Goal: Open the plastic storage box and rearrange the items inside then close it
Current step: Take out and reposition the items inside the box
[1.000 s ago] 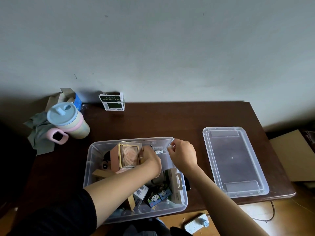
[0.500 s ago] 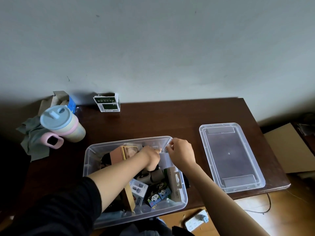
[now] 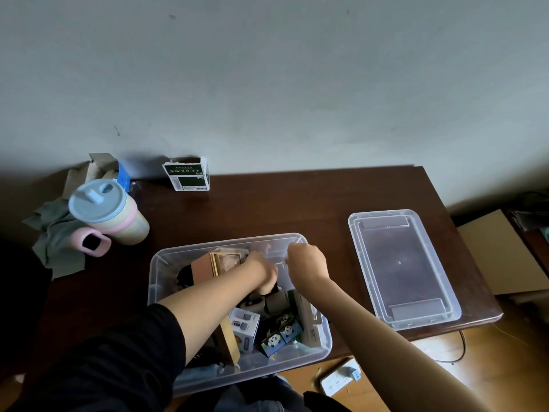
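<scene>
Both hands — left (image 3: 263, 270), right (image 3: 307, 261) — reach into the open clear plastic storage box (image 3: 166, 263), fingers curled, their hold hidden — its clear lid (image 3: 445, 295) lies beside it.

You can't see the fingertips of your left hand (image 3: 264, 270) or right hand (image 3: 307, 260); they curl down into the clear plastic storage box (image 3: 166, 263), so what they grip stays unclear. Your forearms cover much of the contents, and the picture's bottom edge crops your black sleeve (image 3: 104, 367).
</scene>
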Motion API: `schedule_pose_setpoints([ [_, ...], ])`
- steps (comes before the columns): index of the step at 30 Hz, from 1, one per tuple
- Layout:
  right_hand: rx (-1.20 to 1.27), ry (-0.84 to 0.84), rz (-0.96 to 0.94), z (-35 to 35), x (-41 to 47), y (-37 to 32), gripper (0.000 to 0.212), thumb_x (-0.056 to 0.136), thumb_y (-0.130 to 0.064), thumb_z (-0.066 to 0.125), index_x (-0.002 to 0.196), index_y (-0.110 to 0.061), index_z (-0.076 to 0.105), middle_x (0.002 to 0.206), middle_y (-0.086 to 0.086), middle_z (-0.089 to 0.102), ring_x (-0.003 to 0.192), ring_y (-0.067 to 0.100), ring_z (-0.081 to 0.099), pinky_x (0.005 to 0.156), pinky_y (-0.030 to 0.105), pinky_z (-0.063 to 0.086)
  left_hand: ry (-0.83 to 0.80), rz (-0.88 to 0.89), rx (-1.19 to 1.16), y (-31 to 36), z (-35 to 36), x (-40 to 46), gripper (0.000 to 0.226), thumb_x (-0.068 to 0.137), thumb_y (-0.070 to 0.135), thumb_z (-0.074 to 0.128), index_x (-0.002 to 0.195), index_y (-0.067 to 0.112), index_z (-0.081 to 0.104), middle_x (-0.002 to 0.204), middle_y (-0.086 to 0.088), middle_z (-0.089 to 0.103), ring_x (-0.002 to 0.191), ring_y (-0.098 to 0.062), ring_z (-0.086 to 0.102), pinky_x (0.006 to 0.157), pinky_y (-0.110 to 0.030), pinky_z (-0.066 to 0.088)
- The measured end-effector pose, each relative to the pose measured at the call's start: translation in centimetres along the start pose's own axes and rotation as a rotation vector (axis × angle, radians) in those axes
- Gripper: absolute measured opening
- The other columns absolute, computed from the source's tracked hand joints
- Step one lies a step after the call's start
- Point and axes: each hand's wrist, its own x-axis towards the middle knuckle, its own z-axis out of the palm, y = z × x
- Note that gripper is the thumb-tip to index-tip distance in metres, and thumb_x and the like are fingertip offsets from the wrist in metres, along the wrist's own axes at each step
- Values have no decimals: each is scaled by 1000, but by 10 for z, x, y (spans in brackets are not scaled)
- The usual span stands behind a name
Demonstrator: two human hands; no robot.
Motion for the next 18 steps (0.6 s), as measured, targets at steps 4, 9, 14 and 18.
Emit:
schedule_pose_setpoints([
  [4, -57, -49, -45, 7, 8, -12, 30, 86, 9, 48, 66, -12, 40, 105, 12, 66, 98, 28, 63, 65, 28, 43, -47, 32, 29, -1, -2, -3, 51, 94, 15, 37, 144, 11, 35, 146, -9, 40, 127, -28, 45, 83, -39, 39],
  [9, -152, -30, -105, 20, 19, -21, 30, 88, 8, 47, 114, -3, 57, 112, 13, 63, 104, 30, 63, 69, 32, 49, -70, 62, 121, 1, -1, -3, 37, 96, 20, 38, 131, 16, 49, 143, -8, 43, 127, -27, 45, 82, -39, 38],
  [14, -176, -24, -111, 28, 26, -25, 29, 95, 2, 38, 115, -3, 59, 116, 13, 63, 106, 31, 63, 76, 35, 51, -56, 69, 145, -1, 3, -2, 38, 97, 21, 39, 134, 16, 47, 144, -9, 41, 131, -27, 41, 99, -42, 38],
  [18, -176, -37, -88, 31, 28, -27, 30, 95, 0, 38, 112, -4, 62, 116, 13, 65, 108, 30, 63, 78, 35, 51, -53, 89, 181, -3, 4, -3, 37, 99, 24, 35, 134, 16, 45, 144, -8, 41, 132, -22, 39, 103, -37, 35],
])
